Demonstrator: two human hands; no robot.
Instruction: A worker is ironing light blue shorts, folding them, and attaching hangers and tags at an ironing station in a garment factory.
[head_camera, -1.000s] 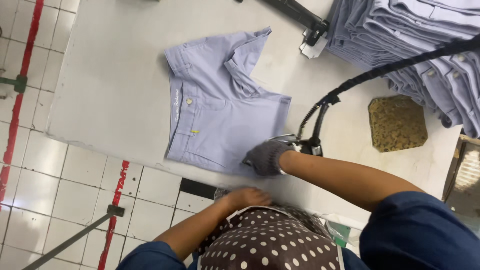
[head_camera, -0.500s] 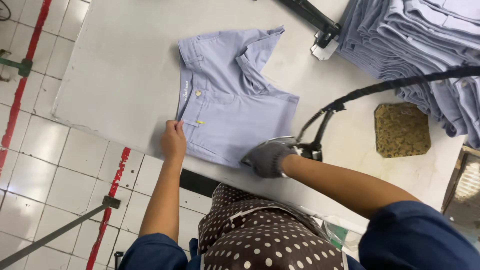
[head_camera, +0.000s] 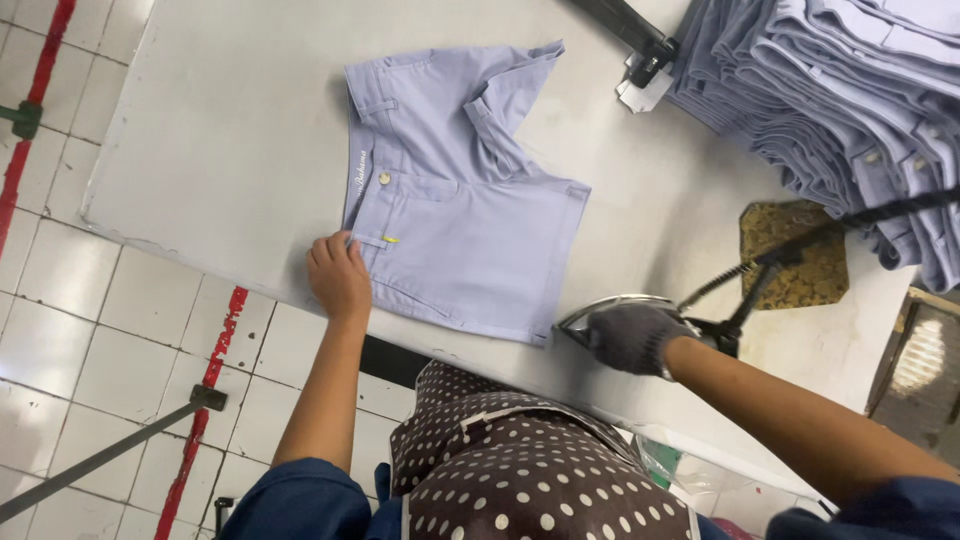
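Observation:
A pair of light lilac shorts (head_camera: 470, 225) lies flat on the grey ironing table (head_camera: 230, 130), waistband to the left, one upper corner folded over. My left hand (head_camera: 338, 275), bare, rests flat with fingers together on the waistband end at the table's near edge. My right hand (head_camera: 632, 337) wears a grey glove and grips the handle of a steam iron (head_camera: 600, 312), whose metal sole sits on the table just right of the shorts' hem. A black hose runs up from the iron.
A tall stack of folded lilac garments (head_camera: 840, 90) fills the far right of the table. A brown patterned iron rest pad (head_camera: 795, 255) lies beside it. White floor tiles with red lines (head_camera: 200, 400) lie below the table. My polka-dot apron (head_camera: 530, 480) is at the bottom.
My left hand came up from below the table edge and settled on the waistband. The gloved right hand stays on the iron by the hem.

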